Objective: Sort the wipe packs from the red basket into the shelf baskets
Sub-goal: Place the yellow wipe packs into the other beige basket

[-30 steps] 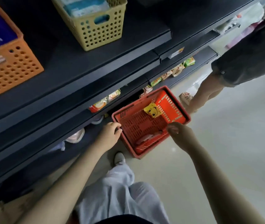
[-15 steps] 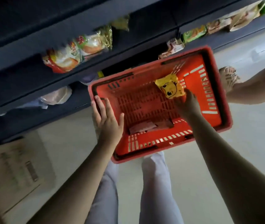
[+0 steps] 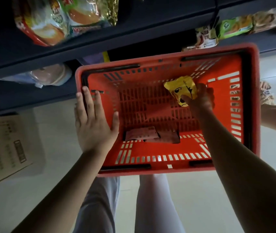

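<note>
Head view: red basket [image 3: 167, 171] sits on the floor just below a dark shelf [image 3: 134, 41], w/ the person's legs at its near end. Right hand [image 3: 202, 101] is down inside it, fingers curled round a yellow wipe pack [image 3: 180, 87], thumb on its printed face. The pack is near the far-right corner; can't tell if it's clear of the basket floor. Left hand [image 3: 93, 125] lies flat & spread over the basket's left rim, fingers straight, gripping nothing. Two flat pinkish packs [image 3: 142, 134] overlap on the basket floor at the near end. Yellow pack looks soft, light, film-wrapped, prob. a bit slick. A grip across its width, thumb opposite fingers, should do, w/o hard squeeze. The pinkish ones lie flat, so likely need an edge lifted first.
</note>
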Demonstrator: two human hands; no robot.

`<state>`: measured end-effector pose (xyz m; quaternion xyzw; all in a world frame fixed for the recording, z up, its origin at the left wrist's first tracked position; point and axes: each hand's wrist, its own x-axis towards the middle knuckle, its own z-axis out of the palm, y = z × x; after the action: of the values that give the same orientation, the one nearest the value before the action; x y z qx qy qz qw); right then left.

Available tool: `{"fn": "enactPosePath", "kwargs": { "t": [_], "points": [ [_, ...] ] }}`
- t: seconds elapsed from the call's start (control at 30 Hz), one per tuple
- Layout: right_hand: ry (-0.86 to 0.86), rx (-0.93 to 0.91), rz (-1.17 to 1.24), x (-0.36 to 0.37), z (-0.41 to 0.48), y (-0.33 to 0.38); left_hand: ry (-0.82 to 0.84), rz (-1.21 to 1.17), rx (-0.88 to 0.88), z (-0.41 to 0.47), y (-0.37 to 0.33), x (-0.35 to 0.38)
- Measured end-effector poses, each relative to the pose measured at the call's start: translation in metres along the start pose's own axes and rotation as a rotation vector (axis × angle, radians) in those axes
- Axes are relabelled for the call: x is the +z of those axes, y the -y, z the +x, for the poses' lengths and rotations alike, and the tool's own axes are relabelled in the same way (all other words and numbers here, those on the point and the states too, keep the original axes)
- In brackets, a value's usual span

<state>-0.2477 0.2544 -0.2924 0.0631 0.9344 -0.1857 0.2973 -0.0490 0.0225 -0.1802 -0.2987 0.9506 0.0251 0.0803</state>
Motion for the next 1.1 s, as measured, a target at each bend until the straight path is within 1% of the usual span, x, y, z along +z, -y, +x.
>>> {"fn": "enactPosePath", "kwargs": {
  "t": [0.03,0.1,0.17,0.23,0.33,0.4,0.43,0.5,0.53,0.57,0.6,0.67,0.73,0.77,0.83,0.9,0.93,1.0,1.07,1.1],
  "points": [
    [-0.032,-0.028,-0.03,0.002,-0.001,0.002,-0.002,-0.002,0.001,0.0,0.0,0.0],
    [-0.048,-0.101,-0.197,0.004,-0.007,0.01,0.0,-0.01,0.005,0.0,0.001,0.001],
    [0.002,-0.21,-0.341,0.001,-0.019,0.02,0.008,-0.016,0.005,0.0,0.002,0.002],
    [0.08,-0.295,-0.279,-0.003,-0.036,0.026,0.015,-0.034,0.011,-0.001,0.004,0.001],
    [0.095,-0.35,0.006,-0.022,-0.077,0.037,0.081,-0.124,0.039,0.002,0.006,-0.01],
    [0.082,-0.39,0.174,-0.048,-0.113,0.053,0.192,-0.329,0.037,0.004,0.005,-0.034],
    [0.081,-0.416,0.227,-0.064,-0.135,0.065,0.259,-0.505,0.031,0.003,0.005,-0.052],
    [0.12,-0.466,0.298,-0.097,-0.184,0.093,0.365,-0.941,0.015,-0.002,0.008,-0.106],
    [0.159,-0.491,0.322,-0.113,-0.209,0.109,0.408,-1.085,0.013,-0.007,0.014,-0.138],
    [0.199,-0.523,0.336,-0.129,-0.237,0.129,0.426,-1.142,0.026,-0.013,0.025,-0.171],
    [0.231,-0.561,0.338,-0.143,-0.264,0.151,0.41,-1.146,0.052,-0.02,0.04,-0.202],
    [0.277,-0.65,0.353,-0.169,-0.319,0.198,0.283,-1.146,0.07,-0.035,0.077,-0.257],
    [0.306,-0.713,0.399,-0.185,-0.371,0.248,0.14,-1.213,0.015,-0.049,0.121,-0.304],
    [0.321,-0.721,0.433,-0.189,-0.395,0.272,0.093,-1.245,-0.02,-0.056,0.144,-0.325],
    [0.293,-0.727,0.53,-0.188,-0.434,0.319,0.0,-1.266,-0.05,-0.069,0.19,-0.363],
    [0.266,-0.685,0.671,-0.178,-0.465,0.362,-0.122,-1.261,-0.056,-0.079,0.233,-0.394],
    [0.291,-0.657,0.749,-0.171,-0.48,0.383,-0.186,-1.255,-0.065,-0.081,0.254,-0.409],
    [0.428,-0.579,0.923,-0.155,-0.509,0.423,-0.341,-1.215,-0.089,-0.082,0.293,-0.437],
    [0.614,-0.493,1.114,-0.141,-0.534,0.459,-0.5,-1.178,-0.13,-0.077,0.33,-0.46],
    [0.71,-0.486,1.195,-0.136,-0.543,0.477,-0.567,-1.174,-0.148,-0.073,0.346,-0.47]
  ]
}}
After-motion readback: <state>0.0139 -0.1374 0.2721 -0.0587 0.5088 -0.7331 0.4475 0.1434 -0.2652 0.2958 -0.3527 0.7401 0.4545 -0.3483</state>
